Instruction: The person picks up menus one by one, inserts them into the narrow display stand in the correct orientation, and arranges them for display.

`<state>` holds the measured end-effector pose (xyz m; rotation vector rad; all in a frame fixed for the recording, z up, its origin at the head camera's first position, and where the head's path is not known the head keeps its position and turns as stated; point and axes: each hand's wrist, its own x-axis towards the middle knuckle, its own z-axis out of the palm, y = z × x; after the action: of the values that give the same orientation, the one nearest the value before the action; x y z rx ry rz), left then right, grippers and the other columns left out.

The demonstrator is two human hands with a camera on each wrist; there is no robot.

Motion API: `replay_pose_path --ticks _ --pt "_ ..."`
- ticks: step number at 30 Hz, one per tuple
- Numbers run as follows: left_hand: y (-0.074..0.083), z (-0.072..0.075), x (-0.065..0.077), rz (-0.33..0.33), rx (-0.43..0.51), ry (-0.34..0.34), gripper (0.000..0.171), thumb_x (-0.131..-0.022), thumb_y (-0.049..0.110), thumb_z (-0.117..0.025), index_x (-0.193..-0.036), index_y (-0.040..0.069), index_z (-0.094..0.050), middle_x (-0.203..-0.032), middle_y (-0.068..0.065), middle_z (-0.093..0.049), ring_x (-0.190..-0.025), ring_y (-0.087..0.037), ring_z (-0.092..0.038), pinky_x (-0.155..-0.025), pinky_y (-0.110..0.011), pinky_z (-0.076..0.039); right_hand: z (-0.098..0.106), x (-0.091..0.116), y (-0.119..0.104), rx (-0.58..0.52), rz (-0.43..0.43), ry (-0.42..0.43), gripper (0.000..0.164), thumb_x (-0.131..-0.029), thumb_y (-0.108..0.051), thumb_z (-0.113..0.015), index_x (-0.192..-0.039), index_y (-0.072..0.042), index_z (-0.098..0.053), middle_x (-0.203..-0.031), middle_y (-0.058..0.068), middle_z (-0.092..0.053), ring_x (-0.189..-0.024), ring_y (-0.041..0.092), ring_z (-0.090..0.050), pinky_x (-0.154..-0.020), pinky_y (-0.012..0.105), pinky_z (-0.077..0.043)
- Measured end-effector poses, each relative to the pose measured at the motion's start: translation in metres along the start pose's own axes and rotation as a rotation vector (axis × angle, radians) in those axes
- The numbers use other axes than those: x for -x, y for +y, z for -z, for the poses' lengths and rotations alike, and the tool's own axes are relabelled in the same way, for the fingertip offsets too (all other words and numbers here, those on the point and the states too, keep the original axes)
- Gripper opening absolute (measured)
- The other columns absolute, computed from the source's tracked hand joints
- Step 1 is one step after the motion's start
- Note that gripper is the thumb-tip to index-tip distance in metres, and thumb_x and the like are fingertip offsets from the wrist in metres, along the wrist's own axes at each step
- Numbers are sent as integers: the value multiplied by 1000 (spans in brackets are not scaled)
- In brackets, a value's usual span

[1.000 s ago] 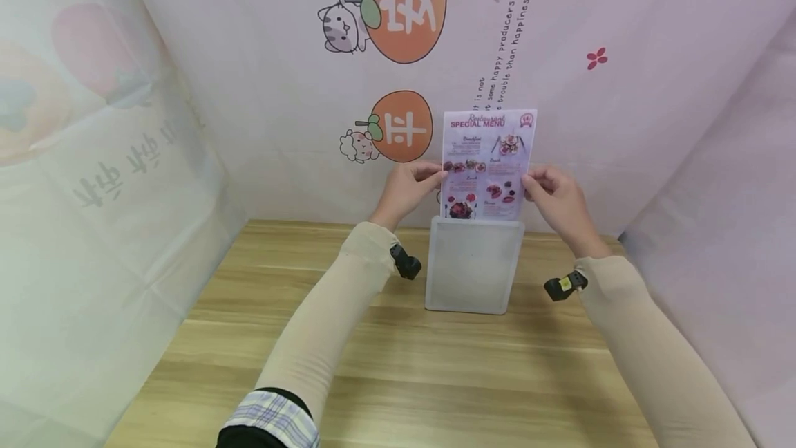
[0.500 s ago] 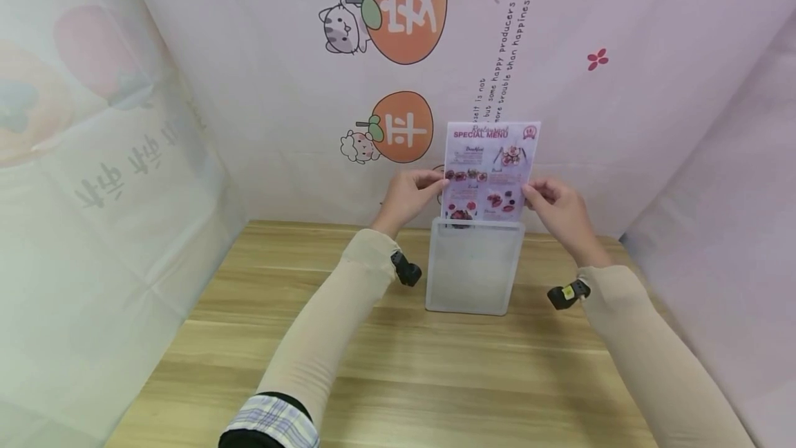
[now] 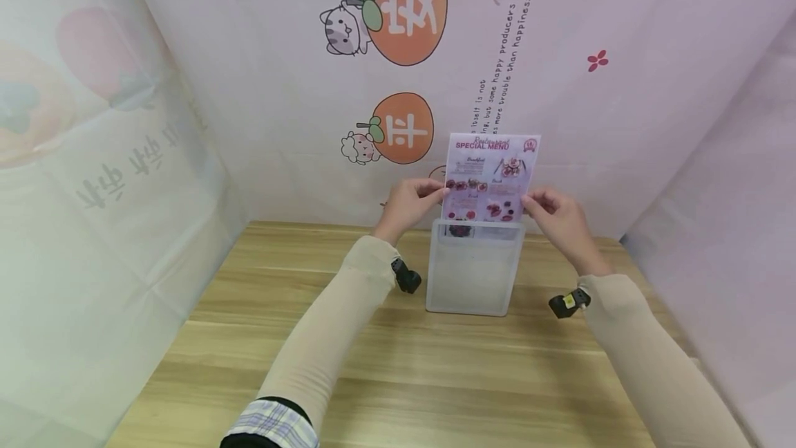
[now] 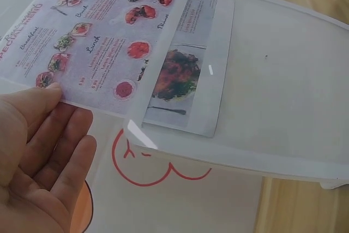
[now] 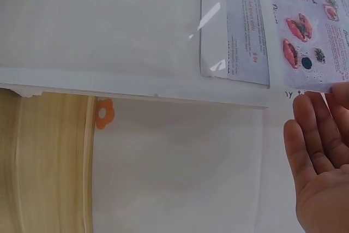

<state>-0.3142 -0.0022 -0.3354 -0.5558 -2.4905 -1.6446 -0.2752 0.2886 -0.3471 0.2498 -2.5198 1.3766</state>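
A printed restaurant menu (image 3: 488, 171) stands upright with its lower end inside a clear, white-framed sign holder (image 3: 474, 278). In the left wrist view the menu's bottom strip (image 4: 182, 75) shows through the holder's clear front. My left hand (image 3: 410, 204) pinches the menu's left edge between thumb and fingers, just above the holder's top rim. On the opposite edge my right hand (image 3: 560, 220) pinches the menu at about the same height. The right wrist view has the right hand (image 5: 324, 145) at the menu's edge, its thumb partly cut off by the frame.
The holder stands on a wooden table (image 3: 398, 372) near its back edge. Behind it hangs a pale printed cloth (image 3: 547, 88) with cartoon fruit and lettering. More cloth closes in the left and right sides.
Both hands have moved down together with the menu. Its lower end has slid from the holder's top rim into the holder, which has stayed in place.
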Motion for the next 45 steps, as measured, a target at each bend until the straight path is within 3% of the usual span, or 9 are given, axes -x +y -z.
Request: replay_pose_path --ticks 10,17,22,30,45 --pt "-5 -4 4 -6 -22 -6 21 -97 31 -69 -108 15 -78 -98 7 -73 -90 -9 -65 -81 -28 -54 -3 6 12 58 19 30 45 -100 -45 -58 -113 -3 -66 -113 15 -67 -103 20 -58 -97 42 -45" --pt "-12 -8 5 -15 -30 0 21 -96 32 -71 -107 16 -78 -95 8 -73 -85 -8 -65 -75 -27 -54 -5 8 17 72 9 26 48 -100 -48 -58 -115 -2 -66 -114 15 -66 -105 22 -57 -96 43 -44" --pt "-16 -10 8 -3 -19 -3 19 -95 31 -72 -105 17 -79 -94 10 -72 -84 -9 -65 -73 -28 -54 -6 12 20 79 3 14 48 -100 -48 -58 -116 -3 -66 -113 14 -67 -104 22 -58 -92 38 -46" --pt "-20 -10 13 17 -20 -15 20 -95 32 -71 -105 15 -78 -95 7 -71 -86 -11 -64 -75 -27 -53 -9 15 26 71 2 8 46 -100 -46 -58 -116 -3 -66 -113 13 -66 -101 19 -58 -86 27 -47" --pt "-34 -13 14 14 -21 -51 21 -95 31 -71 -106 14 -78 -98 6 -71 -88 -11 -64 -77 -27 -53 -14 22 27 24 14 -2 41 -101 -39 -60 -115 -1 -68 -111 15 -66 -98 19 -58 -81 22 -46"
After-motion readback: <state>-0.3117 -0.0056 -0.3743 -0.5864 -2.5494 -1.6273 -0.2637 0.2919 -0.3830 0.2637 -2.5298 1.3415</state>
